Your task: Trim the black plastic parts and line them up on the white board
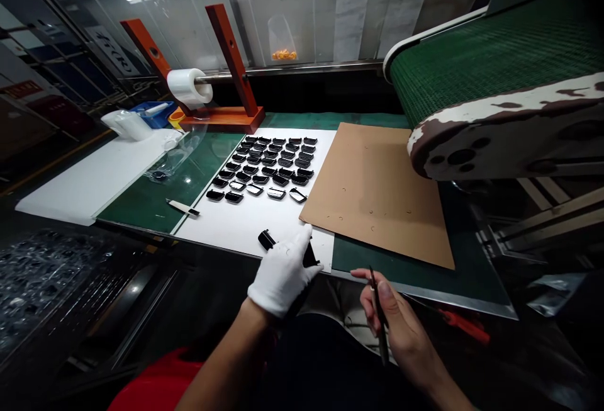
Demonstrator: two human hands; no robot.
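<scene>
Two hands point(280, 275) point(401, 326), one cardboard sheet point(377, 191), over thirty black pieces point(268, 171) show.

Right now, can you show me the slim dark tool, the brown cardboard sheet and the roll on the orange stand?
Slim dark tool point(379, 316): head view, middle of its shaft.
Cardboard sheet point(377, 178): head view, its flat top face.
Roll point(184, 88): head view, its curved outer side.

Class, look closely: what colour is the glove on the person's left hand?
The glove is white, best seen in the head view.
</scene>
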